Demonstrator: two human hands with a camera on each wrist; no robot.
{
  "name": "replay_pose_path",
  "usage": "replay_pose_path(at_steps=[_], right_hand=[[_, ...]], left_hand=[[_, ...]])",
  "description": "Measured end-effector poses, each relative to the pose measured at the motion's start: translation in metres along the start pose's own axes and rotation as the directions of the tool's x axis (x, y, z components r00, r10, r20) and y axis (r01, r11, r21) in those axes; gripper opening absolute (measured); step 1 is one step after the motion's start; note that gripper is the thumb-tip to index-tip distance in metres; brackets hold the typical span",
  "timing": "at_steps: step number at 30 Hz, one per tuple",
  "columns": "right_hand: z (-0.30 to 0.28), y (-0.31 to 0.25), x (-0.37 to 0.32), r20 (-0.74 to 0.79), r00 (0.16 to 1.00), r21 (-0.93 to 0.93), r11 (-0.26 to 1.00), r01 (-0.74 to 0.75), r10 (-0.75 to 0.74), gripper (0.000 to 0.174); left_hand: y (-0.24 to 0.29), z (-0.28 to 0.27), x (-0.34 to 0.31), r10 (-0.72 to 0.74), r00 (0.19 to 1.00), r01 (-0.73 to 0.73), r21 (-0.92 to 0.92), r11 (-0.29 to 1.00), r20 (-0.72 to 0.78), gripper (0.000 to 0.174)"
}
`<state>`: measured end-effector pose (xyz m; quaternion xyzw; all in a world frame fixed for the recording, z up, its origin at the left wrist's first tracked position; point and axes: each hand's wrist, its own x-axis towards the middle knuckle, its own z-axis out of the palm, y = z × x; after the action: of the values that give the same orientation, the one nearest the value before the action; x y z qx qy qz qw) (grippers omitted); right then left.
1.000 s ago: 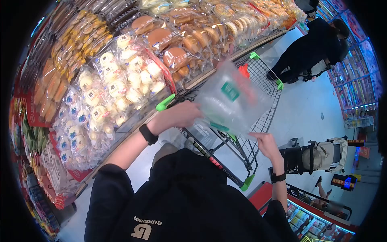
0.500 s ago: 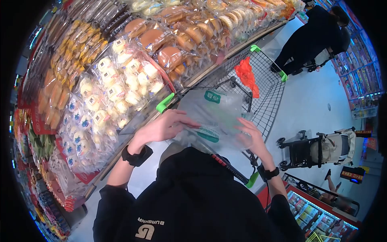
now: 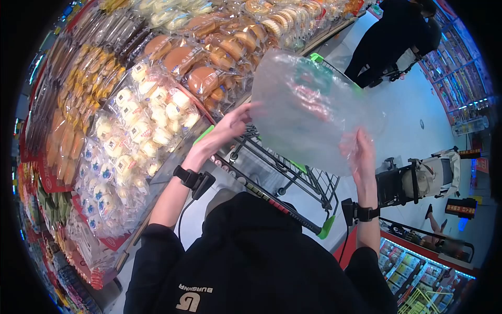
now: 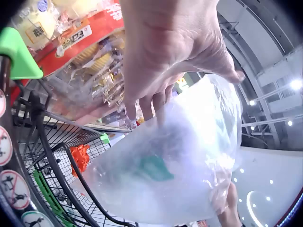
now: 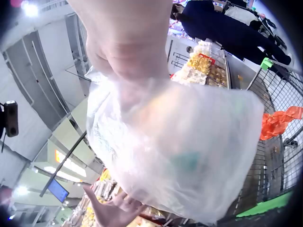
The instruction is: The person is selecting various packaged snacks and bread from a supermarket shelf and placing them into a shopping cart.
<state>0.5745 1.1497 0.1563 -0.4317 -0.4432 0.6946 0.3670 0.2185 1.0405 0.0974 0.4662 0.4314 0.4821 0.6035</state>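
Note:
A clear plastic bag (image 3: 308,104) with green print is spread out between the hands, above the shopping cart (image 3: 272,162). My right hand (image 3: 360,154) is inside the bag, its fingers showing hazily through the film. In the right wrist view the bag (image 5: 189,142) hangs puffed out around that hand. My left hand (image 3: 234,125) is at the bag's near left side, with fingers extended and thumb spread. In the left wrist view the fingertips of the left hand (image 4: 165,52) overlap the bag's film.
Wrapped breads and buns fill a sloping display (image 3: 141,125) on the left. A red plastic bag (image 4: 80,158) lies in the cart. To the right stands a stroller (image 3: 423,178). A person in dark clothes (image 3: 387,39) is farther ahead, and a lit freezer (image 3: 413,267) is at lower right.
The plastic bag has been raised from near the cart handle and opened out wider. My right hand has gone into it and risen; the left hand has moved up, its fingers straighter.

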Motion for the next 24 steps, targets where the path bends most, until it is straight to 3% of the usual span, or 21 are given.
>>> replay_pose_path(at_steps=[1, 2, 4, 5, 6, 7, 8, 11, 14, 17, 20, 23, 24], right_hand=[[0.002, -0.008, 0.008, -0.063, 0.998, -0.014, 1.000, 0.005, -0.006, 0.031], [-0.003, -0.010, 0.023, -0.052, 0.998, 0.044, 0.998, 0.035, -0.033, 0.036], [-0.016, -0.012, 0.050, -0.029, 0.996, 0.161, 0.983, 0.089, -0.086, 0.047], [-0.019, -0.018, 0.053, 0.055, 0.993, 0.280, 0.956, 0.081, -0.100, 0.054], [-0.017, -0.033, 0.053, 0.138, 0.983, 0.393, 0.917, 0.059, -0.123, 0.062], [-0.015, -0.045, 0.052, 0.218, 0.964, 0.498, 0.867, 0.025, -0.152, 0.071], [-0.015, -0.050, 0.048, 0.394, 0.886, 0.539, 0.842, -0.009, -0.243, 0.087], [-0.073, -0.014, 0.064, 0.467, 0.842, 0.298, 0.944, 0.138, -0.271, 0.094], [-0.077, 0.033, 0.071, 0.479, 0.863, 0.154, 0.983, 0.097, -0.160, 0.076], [-0.040, 0.041, 0.070, 0.402, 0.915, -0.223, 0.973, 0.054, 0.041, 0.054], [-0.015, 0.044, 0.070, 0.247, 0.969, 0.002, 1.000, -0.009, 0.008, 0.032], [0.002, 0.053, 0.059, 0.052, 0.998, -0.077, 0.997, 0.031, -0.027, 0.027], [0.006, 0.056, 0.056, 0.008, 0.998, -0.109, 0.992, 0.065, -0.064, 0.027]], left_hand=[[0.012, 0.016, 0.003, 0.062, 0.998, -0.064, 0.258, 0.964, 0.015, 0.084], [0.019, 0.032, 0.006, 0.109, 0.994, -0.098, 0.342, 0.934, -0.012, 0.077], [0.012, 0.041, 0.022, 0.088, 0.996, -0.075, 0.331, 0.941, -0.025, 0.066], [0.004, 0.042, 0.030, 0.078, 0.996, -0.063, 0.324, 0.944, -0.034, 0.060], [-0.007, 0.041, 0.038, 0.097, 0.995, -0.087, 0.243, 0.966, -0.028, 0.036], [-0.003, 0.041, 0.039, 0.098, 0.993, -0.089, 0.144, 0.986, -0.058, 0.032], [0.002, 0.040, 0.039, 0.096, 0.992, -0.093, 0.043, 0.995, -0.087, 0.029], [0.006, 0.032, 0.036, 0.083, 0.980, -0.102, -0.099, 0.990, -0.179, 0.030], [0.022, 0.024, 0.027, -0.028, 0.971, -0.014, -0.172, 0.985, -0.237, 0.033], [0.013, 0.018, 0.029, 0.029, 0.965, -0.062, -0.123, 0.991, -0.260, 0.035], [0.013, 0.019, 0.024, 0.025, 0.910, -0.104, -0.169, 0.980, -0.414, 0.040], [0.018, 0.028, 0.019, -0.024, 0.894, -0.112, -0.275, 0.955, -0.447, 0.055], [0.007, 0.024, 0.015, -0.061, 0.916, -0.104, -0.383, 0.918, -0.396, 0.056]])
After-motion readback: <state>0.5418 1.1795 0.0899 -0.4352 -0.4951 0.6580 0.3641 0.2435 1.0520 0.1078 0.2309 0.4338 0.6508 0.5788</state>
